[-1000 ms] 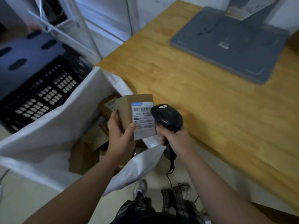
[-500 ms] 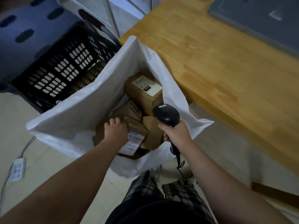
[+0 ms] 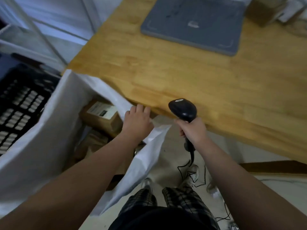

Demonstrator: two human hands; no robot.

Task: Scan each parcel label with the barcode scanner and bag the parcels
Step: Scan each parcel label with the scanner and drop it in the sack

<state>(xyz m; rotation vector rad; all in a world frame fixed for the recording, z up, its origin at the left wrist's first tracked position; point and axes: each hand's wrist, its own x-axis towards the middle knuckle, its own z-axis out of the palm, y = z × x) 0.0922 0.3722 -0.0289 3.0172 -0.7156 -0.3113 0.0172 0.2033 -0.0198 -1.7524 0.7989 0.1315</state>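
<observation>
A big white bag stands open on the floor beside the wooden table. Inside it lie several brown parcels; one labelled parcel shows near the bag's far wall. My left hand is empty and hovers over the bag's right rim by the table edge, fingers relaxed. My right hand grips the handle of the black barcode scanner, whose head points toward the table edge; its cable hangs to the floor.
A grey mat lies on the far part of the table, with a brown box at the top right corner. A black perforated crate sits left of the bag. My legs and shoes are below, among loose cable.
My left hand lowered the labelled parcel into the bag, let it go and rose empty to the bag's right rim. The scanner stayed in my right hand.
</observation>
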